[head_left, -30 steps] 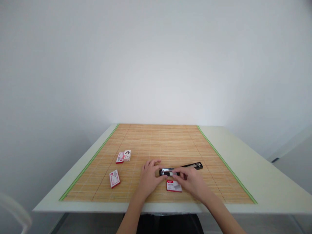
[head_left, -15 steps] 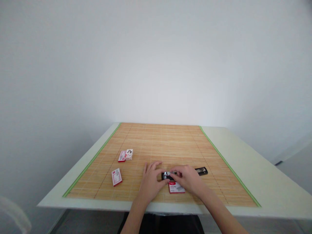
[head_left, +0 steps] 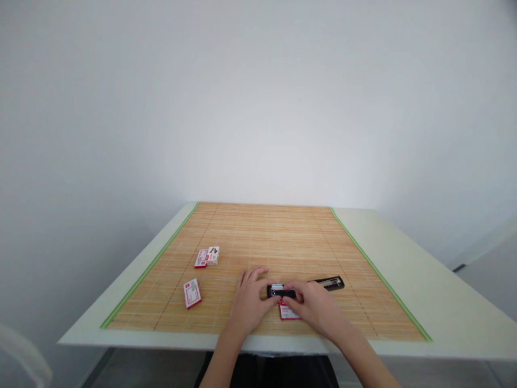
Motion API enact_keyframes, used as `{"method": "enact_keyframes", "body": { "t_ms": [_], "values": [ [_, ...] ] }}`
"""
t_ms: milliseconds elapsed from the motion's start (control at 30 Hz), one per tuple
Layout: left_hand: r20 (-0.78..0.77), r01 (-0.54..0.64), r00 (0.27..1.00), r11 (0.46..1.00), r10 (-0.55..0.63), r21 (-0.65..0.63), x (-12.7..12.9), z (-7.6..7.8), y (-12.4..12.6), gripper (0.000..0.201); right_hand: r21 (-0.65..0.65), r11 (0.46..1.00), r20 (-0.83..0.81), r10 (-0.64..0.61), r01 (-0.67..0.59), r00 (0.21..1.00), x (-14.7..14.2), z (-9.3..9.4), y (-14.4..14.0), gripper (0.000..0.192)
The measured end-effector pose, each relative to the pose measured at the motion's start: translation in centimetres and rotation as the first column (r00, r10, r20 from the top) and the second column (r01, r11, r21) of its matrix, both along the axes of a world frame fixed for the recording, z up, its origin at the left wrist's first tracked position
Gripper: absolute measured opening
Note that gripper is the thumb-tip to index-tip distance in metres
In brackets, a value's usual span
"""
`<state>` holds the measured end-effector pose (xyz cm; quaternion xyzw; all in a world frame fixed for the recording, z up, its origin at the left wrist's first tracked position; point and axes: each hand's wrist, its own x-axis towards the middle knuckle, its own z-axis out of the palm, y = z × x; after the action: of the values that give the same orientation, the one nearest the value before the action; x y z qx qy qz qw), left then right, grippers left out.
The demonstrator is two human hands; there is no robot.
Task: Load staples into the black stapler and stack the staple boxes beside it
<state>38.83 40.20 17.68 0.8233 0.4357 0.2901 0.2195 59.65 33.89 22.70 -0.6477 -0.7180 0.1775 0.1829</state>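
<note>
A black stapler [head_left: 307, 286] lies opened out flat on the bamboo mat [head_left: 266, 237], its long arm reaching to the right. My left hand [head_left: 251, 300] rests at the stapler's left end, thumb against it. My right hand [head_left: 313, 304] sits over the stapler's middle, fingers pinched at its metal channel; what they pinch is too small to tell. A red and white staple box [head_left: 285, 312] lies under my right hand, partly hidden.
Two more red and white staple boxes lie on the mat: one [head_left: 191, 293] at the left front, one opened [head_left: 207, 256] further back. The mat covers a pale table [head_left: 424, 291] against a white wall. A curved chair part [head_left: 24, 358] shows at the bottom left.
My right hand has drawn back toward me along the stapler, so more of its right arm shows. My left hand has barely moved.
</note>
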Motion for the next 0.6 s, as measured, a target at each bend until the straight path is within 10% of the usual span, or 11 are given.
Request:
{"method": "enact_keyframes", "body": {
  "t_ms": [300, 467, 600],
  "values": [
    [0.024, -0.004, 1.000, 1.000, 0.005, -0.012, 0.1, 0.1, 0.0, 0.031, 0.043, 0.873, -0.366, -0.439, 0.486, 0.821, 10.2, -2.3, -3.1, 0.067],
    [0.024, 0.000, 1.000, 1.000, 0.000, -0.008, 0.1, 0.1, 0.1, 0.030, -0.063, 0.938, -0.658, -0.296, 0.341, 0.693, 9.2, -2.7, -2.3, 0.066],
    [0.024, 0.003, 1.000, 1.000, -0.002, -0.006, 0.1, 0.2, 0.0, 0.031, 0.134, 0.958, -0.541, -0.143, 0.253, 0.829, 6.0, 0.1, -0.5, 0.049]
  ]
}}
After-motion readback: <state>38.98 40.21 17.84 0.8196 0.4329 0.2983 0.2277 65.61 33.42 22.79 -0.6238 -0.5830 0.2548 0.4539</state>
